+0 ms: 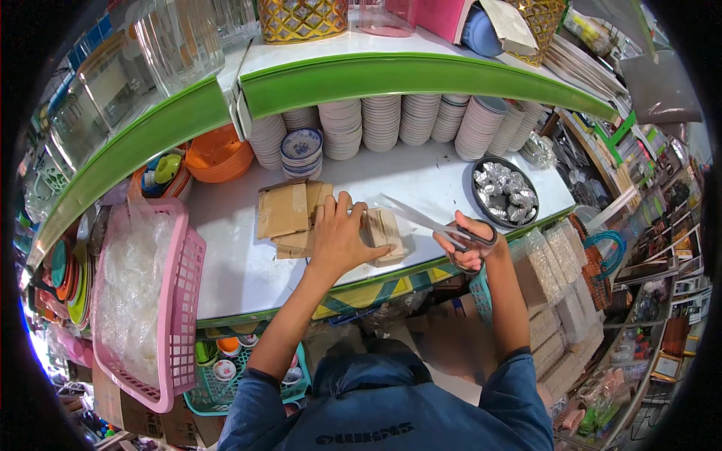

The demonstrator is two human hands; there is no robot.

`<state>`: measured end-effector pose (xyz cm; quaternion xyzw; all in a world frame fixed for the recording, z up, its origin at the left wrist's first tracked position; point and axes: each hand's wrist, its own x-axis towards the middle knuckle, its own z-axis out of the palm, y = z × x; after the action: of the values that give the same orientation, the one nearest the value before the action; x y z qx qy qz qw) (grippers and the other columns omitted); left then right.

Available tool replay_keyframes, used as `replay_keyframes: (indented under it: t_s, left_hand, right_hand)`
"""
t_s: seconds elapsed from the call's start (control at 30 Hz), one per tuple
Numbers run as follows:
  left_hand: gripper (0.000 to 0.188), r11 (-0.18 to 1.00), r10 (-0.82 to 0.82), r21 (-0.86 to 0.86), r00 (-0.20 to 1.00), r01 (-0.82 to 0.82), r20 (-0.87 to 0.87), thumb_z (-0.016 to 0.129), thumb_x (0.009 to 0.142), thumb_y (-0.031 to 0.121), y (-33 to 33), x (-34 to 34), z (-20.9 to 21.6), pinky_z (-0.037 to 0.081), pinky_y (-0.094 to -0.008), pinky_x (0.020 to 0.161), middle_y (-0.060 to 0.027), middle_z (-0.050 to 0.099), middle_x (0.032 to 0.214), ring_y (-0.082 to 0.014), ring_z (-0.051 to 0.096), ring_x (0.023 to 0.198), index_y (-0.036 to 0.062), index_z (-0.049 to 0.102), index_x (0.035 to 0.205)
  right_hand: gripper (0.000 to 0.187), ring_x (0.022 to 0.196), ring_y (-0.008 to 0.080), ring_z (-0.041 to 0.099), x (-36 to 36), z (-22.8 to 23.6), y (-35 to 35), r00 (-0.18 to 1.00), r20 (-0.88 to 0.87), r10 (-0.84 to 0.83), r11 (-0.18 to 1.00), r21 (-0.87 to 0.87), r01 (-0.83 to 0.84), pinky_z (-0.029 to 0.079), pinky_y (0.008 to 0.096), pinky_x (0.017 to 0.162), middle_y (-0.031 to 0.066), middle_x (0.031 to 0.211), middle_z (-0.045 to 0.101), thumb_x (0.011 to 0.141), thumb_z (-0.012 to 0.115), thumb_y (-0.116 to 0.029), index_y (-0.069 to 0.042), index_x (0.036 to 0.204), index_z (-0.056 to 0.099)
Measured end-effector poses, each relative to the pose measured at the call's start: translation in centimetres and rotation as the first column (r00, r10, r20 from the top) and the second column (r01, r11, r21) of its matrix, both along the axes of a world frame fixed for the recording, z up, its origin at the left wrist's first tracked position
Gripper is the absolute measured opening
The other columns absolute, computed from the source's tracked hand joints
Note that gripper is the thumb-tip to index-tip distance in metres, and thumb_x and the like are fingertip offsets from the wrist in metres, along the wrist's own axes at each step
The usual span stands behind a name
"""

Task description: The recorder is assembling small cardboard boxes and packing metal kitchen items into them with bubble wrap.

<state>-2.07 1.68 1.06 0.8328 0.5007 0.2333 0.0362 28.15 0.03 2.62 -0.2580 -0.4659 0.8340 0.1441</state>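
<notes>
My right hand grips a pair of scissors by its dark handles, the blades apart and pointing left over the white shelf. With its fingers spread, my left hand reaches over some cut cardboard, thumb and fingertips around a small stack of cardboard pieces. Part of that stack is hidden behind the hand. Just left of it, more flat brown cardboard pieces lie overlapping on the shelf.
Stacked bowls line the shelf's back. A dark round tray of silvery items stands right. Orange basins sit back left. A pink basket with clear plastic wrap is at left. A green-edged upper shelf overhangs.
</notes>
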Motion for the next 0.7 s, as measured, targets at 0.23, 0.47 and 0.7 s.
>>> replay_keyframes:
  t_s: [0.23,0.47,0.7]
  left_hand:
    - [0.084,0.999,-0.05,-0.02,0.997,0.049,-0.054,0.077,0.061,0.067,0.5,-0.2,0.2,0.035,-0.042,0.093,-0.0141,0.046,0.111,-0.0327,0.041,0.108,0.0059,0.064,0.117]
    - [0.082,0.995,-0.095,-0.041,0.992,0.092,-0.077,0.075,0.061,0.07,1.0,-0.2,0.4,0.032,-0.0471,0.096,-0.0144,0.049,0.12,-0.0334,0.039,0.119,0.0145,0.064,0.12]
    - [0.083,0.996,-0.085,-0.039,0.994,0.082,-0.074,0.072,0.063,0.069,0.7,-0.2,0.1,0.026,-0.0522,0.101,-0.0122,0.048,0.128,-0.0344,0.033,0.129,0.0127,0.061,0.124]
  right_hand:
    - [0.049,0.05,0.013,0.056,-3.7,1.9,2.0,0.732,0.557,-0.393,0.847,0.53,0.052,0.046,0.0276,0.049,0.0049,0.059,0.057,0.094,0.059,-0.051,-0.002,0.097,0.057]
    - [0.056,0.081,0.0344,0.068,-6.5,-0.8,3.5,0.216,0.668,-0.712,0.561,0.726,-0.398,0.051,0.0425,0.074,0.0159,0.079,0.07,0.077,0.073,-0.057,-0.007,0.098,0.063]
    - [0.045,0.084,0.0321,0.068,-7.3,-1.5,4.4,0.277,0.604,-0.748,0.4,0.742,-0.538,0.054,0.0426,0.078,0.0146,0.084,0.07,0.07,0.079,-0.038,-0.008,0.101,0.065]
